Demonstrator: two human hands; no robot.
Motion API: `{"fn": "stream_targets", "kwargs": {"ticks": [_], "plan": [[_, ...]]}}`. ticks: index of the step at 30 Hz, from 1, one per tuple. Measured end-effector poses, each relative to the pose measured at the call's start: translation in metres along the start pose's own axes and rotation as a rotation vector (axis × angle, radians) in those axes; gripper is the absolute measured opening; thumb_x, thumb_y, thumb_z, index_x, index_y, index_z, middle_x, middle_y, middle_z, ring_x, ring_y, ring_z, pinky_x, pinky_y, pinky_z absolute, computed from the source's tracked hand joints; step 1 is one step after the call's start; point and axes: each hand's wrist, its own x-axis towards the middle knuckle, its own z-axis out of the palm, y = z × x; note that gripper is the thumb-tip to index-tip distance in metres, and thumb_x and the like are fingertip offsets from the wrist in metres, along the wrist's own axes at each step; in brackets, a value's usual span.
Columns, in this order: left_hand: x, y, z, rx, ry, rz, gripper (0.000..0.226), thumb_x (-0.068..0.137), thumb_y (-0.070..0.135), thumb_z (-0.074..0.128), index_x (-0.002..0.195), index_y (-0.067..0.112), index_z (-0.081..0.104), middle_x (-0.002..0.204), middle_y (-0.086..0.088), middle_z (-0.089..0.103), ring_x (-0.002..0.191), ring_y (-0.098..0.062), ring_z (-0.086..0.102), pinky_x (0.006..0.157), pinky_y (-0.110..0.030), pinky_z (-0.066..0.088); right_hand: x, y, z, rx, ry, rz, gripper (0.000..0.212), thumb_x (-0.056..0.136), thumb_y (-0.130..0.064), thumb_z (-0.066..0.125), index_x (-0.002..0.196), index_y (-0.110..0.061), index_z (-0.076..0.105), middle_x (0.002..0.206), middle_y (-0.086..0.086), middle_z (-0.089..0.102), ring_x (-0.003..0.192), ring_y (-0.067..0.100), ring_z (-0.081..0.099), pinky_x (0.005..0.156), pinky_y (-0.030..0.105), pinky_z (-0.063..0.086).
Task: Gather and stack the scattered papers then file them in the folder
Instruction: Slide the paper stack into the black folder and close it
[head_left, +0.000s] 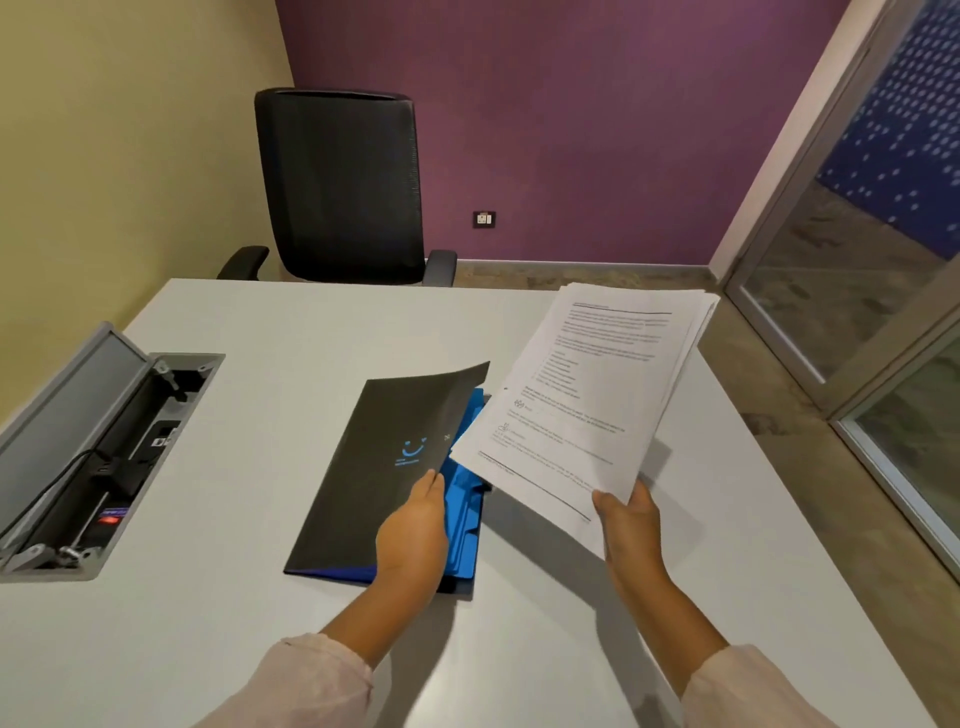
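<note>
A black folder (374, 457) with a blue logo lies on the white table (260, 649), its cover lifted along the right edge so the blue inner pockets (465, 514) show. My left hand (415, 530) grips that cover's right edge. My right hand (631, 525) holds a stack of printed white papers (587, 400) by the near corner, raised above the table just right of the folder. The stack's left edge overlaps the folder's open side.
An open cable box (109, 452) with plugs and wires is set into the table at the left. A black office chair (343, 187) stands behind the far edge. A glass partition (857, 291) runs along the right, past the table's right edge.
</note>
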Motion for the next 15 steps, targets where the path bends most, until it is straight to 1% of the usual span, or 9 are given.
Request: {"fn": "stream_targets", "kwargs": {"ticks": [2, 4, 8, 10, 12, 15], "plan": [[-0.004, 0.003, 0.001, -0.025, -0.008, -0.005, 0.062, 0.091, -0.002, 0.038, 0.147, 0.018, 0.019, 0.157, 0.007, 0.018, 0.102, -0.023, 0.062, 0.082, -0.028, 0.05, -0.005, 0.004, 0.003, -0.055, 0.033, -0.029, 0.038, 0.087, 0.003, 0.049, 0.116, -0.021, 0.053, 0.102, 0.0, 0.063, 0.092, 0.018, 0.062, 0.083, 0.031, 0.049], [-0.006, 0.004, 0.0, -0.04, 0.001, -0.01, 0.062, 0.091, -0.003, 0.039, 0.147, 0.017, 0.02, 0.156, 0.007, 0.019, 0.099, -0.022, 0.063, 0.081, -0.027, 0.051, -0.008, 0.012, 0.006, -0.094, 0.066, -0.039, 0.041, 0.086, 0.0, 0.049, 0.122, -0.021, 0.054, 0.108, 0.004, 0.064, 0.099, 0.025, 0.061, 0.089, 0.037, 0.051], [-0.007, 0.006, -0.003, -0.058, -0.009, -0.022, 0.063, 0.091, 0.0, 0.042, 0.147, 0.017, 0.018, 0.156, 0.007, 0.019, 0.097, -0.019, 0.064, 0.081, -0.025, 0.052, -0.013, 0.019, 0.013, -0.113, 0.073, -0.033, 0.045, 0.088, 0.001, 0.049, 0.128, -0.019, 0.051, 0.114, 0.008, 0.063, 0.103, 0.028, 0.06, 0.091, 0.038, 0.051], [-0.007, 0.008, -0.004, -0.067, -0.015, -0.019, 0.062, 0.092, 0.003, 0.043, 0.147, 0.018, 0.017, 0.155, 0.006, 0.022, 0.098, -0.018, 0.064, 0.081, -0.025, 0.052, -0.015, 0.021, 0.016, -0.124, 0.044, -0.018, 0.044, 0.088, 0.0, 0.05, 0.128, -0.018, 0.051, 0.115, 0.01, 0.062, 0.105, 0.029, 0.06, 0.094, 0.041, 0.05], [-0.008, 0.01, -0.005, -0.088, -0.023, -0.02, 0.061, 0.093, 0.008, 0.044, 0.147, 0.017, 0.017, 0.151, 0.003, 0.031, 0.102, -0.018, 0.062, 0.084, -0.025, 0.051, -0.019, 0.025, 0.019, -0.133, 0.0, 0.003, 0.042, 0.089, -0.004, 0.054, 0.127, -0.019, 0.051, 0.115, 0.01, 0.063, 0.105, 0.028, 0.06, 0.094, 0.043, 0.051], [-0.009, 0.012, -0.008, -0.11, -0.036, -0.027, 0.06, 0.092, 0.014, 0.049, 0.145, 0.016, 0.02, 0.144, 0.0, 0.043, 0.109, -0.019, 0.061, 0.09, -0.026, 0.049, -0.03, 0.028, 0.022, -0.132, -0.093, 0.028, 0.039, 0.09, -0.005, 0.054, 0.123, -0.025, 0.05, 0.109, 0.005, 0.063, 0.1, 0.025, 0.06, 0.089, 0.038, 0.052]]}}
